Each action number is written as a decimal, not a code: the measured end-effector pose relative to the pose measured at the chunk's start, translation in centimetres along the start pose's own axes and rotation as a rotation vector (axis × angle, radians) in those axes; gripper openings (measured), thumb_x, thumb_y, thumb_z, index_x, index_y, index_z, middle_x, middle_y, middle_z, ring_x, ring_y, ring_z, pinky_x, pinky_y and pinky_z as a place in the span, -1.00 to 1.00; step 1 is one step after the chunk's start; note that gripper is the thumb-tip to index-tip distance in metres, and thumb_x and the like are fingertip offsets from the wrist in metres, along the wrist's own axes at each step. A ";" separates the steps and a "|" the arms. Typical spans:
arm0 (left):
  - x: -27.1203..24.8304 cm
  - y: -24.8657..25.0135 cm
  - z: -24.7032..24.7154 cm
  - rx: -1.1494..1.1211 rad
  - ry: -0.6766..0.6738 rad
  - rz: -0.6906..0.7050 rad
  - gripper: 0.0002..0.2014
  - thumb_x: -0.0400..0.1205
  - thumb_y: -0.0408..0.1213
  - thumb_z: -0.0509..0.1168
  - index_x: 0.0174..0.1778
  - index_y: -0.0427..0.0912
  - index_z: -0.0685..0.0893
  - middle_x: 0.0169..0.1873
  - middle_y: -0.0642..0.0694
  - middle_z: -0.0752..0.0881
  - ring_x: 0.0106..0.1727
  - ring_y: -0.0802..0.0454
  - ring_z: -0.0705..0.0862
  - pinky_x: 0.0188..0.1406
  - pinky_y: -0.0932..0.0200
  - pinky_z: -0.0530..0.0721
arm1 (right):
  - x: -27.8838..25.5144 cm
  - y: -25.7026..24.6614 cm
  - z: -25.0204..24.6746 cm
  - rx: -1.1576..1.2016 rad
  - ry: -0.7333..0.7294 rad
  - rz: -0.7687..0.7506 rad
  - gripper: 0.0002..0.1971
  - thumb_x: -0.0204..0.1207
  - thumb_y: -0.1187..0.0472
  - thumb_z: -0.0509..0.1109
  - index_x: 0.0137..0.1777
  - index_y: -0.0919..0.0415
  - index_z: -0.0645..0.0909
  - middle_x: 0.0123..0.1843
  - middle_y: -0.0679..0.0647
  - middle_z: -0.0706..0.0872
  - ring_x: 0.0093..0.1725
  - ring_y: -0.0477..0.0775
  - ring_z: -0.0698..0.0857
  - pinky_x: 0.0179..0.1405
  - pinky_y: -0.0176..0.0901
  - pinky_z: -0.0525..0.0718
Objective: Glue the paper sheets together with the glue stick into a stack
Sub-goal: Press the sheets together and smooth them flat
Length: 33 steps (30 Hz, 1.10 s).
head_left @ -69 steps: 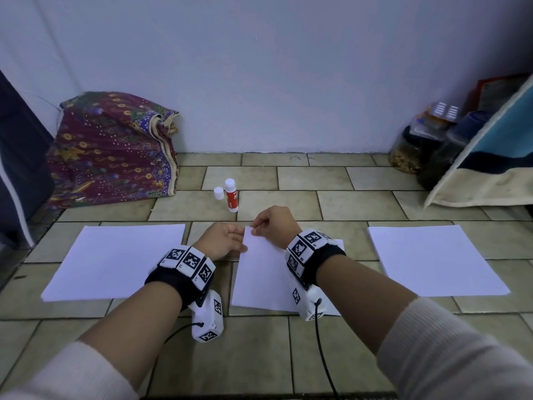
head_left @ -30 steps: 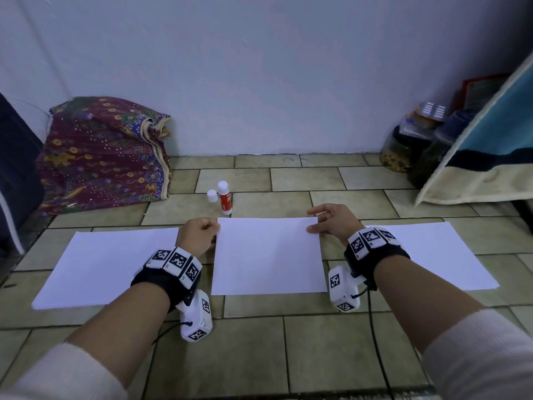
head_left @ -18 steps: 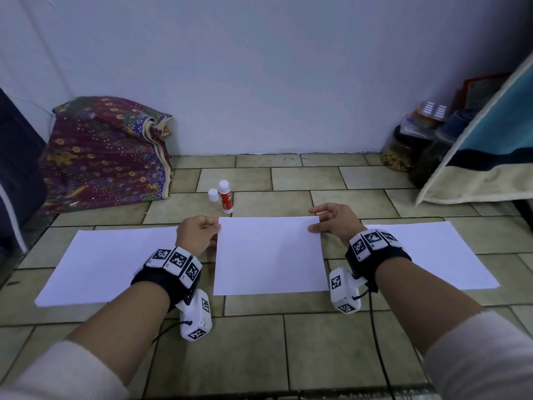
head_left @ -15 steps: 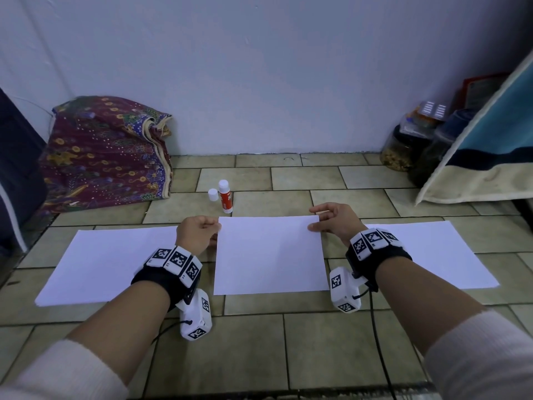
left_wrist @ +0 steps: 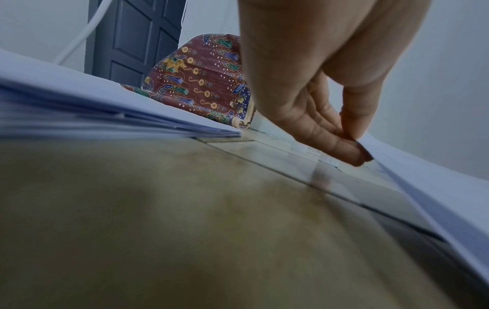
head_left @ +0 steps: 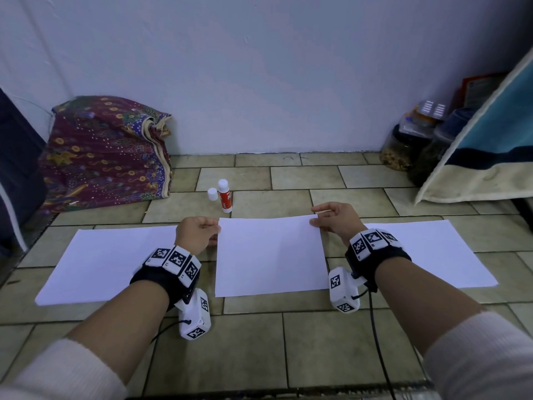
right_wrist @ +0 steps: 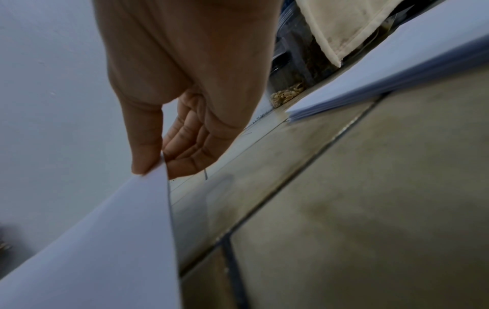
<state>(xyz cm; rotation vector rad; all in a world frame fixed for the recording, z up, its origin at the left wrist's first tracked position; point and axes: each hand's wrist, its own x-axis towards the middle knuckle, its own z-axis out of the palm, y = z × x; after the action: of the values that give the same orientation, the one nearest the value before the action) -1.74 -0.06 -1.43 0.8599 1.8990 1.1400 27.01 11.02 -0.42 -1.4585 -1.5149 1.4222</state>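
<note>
Left hand [head_left: 196, 233] pinching far left corner of middle paper sheet [head_left: 269, 256], right hand [head_left: 336, 219] pinching far right corner; far edge lifting off tiled floor [head_left: 245, 347]. Uncapped glue stick [head_left: 224, 196] standing beyond sheet, cap [head_left: 212, 194] beside.

Bare floor [head_left: 288, 356] lies open between the forearms and in front of the middle sheet [head_left: 269, 255]. Behind that sheet, the glue stick [head_left: 224, 196] and its cap [head_left: 212, 194] stand in the way. Paper stacks [head_left: 109, 262] flank it left and right [head_left: 427, 252]; a cloth bundle [head_left: 103, 151] and jars [head_left: 403, 148] crowd the far corners.
</note>
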 end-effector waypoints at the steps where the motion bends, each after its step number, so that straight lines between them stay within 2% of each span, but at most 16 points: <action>1: 0.0 0.0 0.0 -0.004 0.000 -0.003 -0.80 0.60 -0.53 0.36 0.14 -0.42 0.70 -0.05 -0.26 0.74 -0.13 -0.15 0.73 -0.37 0.35 0.74 | 0.0 0.0 0.0 -0.002 0.004 0.000 -0.76 0.32 0.46 0.59 -0.13 0.16 0.69 -0.26 0.14 0.72 -0.20 0.12 0.72 0.05 -0.07 0.72; 5: 0.0 -0.1 0.0 -0.020 0.000 0.001 -0.79 0.60 -0.51 0.36 0.15 -0.43 0.70 -0.03 -0.27 0.75 -0.15 -0.16 0.73 -0.37 0.35 0.75 | -0.3 -0.2 0.1 0.028 0.004 0.013 -0.80 0.39 0.49 0.53 -0.05 0.28 0.67 -0.27 0.16 0.71 -0.33 0.06 0.72 -0.36 -0.27 0.71; 7: 0.1 -0.1 0.0 -0.012 0.007 0.009 -0.79 0.61 -0.48 0.37 0.15 -0.43 0.70 -0.04 -0.28 0.76 -0.19 -0.13 0.74 -0.37 0.35 0.75 | -0.5 -0.2 0.1 0.029 0.004 0.013 -0.82 0.41 0.49 0.51 -0.03 0.31 0.66 -0.28 0.17 0.71 -0.38 0.03 0.71 -0.44 -0.29 0.68; 11: 0.3 -0.2 0.1 -0.001 0.019 0.016 -0.80 0.62 -0.43 0.38 0.12 -0.42 0.71 -0.09 -0.26 0.76 -0.27 -0.04 0.72 -0.37 0.33 0.75 | -0.4 0.0 0.1 0.030 0.006 0.012 -0.84 0.41 0.49 0.52 -0.11 0.26 0.67 -0.29 0.18 0.71 -0.45 -0.03 0.71 -0.44 -0.29 0.69; 17: 0.3 -0.2 0.1 -0.015 0.020 0.019 -0.81 0.62 -0.41 0.37 0.10 -0.42 0.72 -0.09 -0.27 0.76 -0.28 -0.05 0.72 -0.41 0.35 0.74 | -0.5 0.0 0.1 0.036 0.003 0.009 -0.84 0.42 0.49 0.51 -0.11 0.27 0.66 -0.30 0.19 0.68 -0.53 -0.12 0.69 -0.52 -0.35 0.64; 28: 0.0 0.0 0.1 -0.026 0.036 0.012 -0.84 0.61 -0.40 0.39 0.04 -0.40 0.73 -0.13 -0.28 0.77 -0.29 -0.08 0.73 -0.46 0.34 0.73 | -0.3 0.1 0.1 -0.038 0.007 0.015 -0.86 0.44 0.43 0.51 -0.15 0.20 0.65 -0.27 0.15 0.73 -0.56 -0.15 0.66 -0.52 -0.35 0.59; 33: 0.0 0.0 0.0 -0.005 0.035 0.008 -0.87 0.60 -0.39 0.40 -0.01 -0.39 0.73 -0.23 -0.24 0.76 -0.32 -0.07 0.72 -0.43 0.30 0.75 | -0.3 0.1 0.1 -0.075 0.014 0.018 -0.87 0.45 0.40 0.52 -0.14 0.19 0.66 -0.26 0.14 0.73 -0.59 -0.16 0.64 -0.50 -0.34 0.59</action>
<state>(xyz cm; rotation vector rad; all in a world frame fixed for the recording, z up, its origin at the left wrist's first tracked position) -1.73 -0.06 -1.41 0.8511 1.9215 1.1715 27.01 10.73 -0.46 -1.5268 -1.5655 1.3764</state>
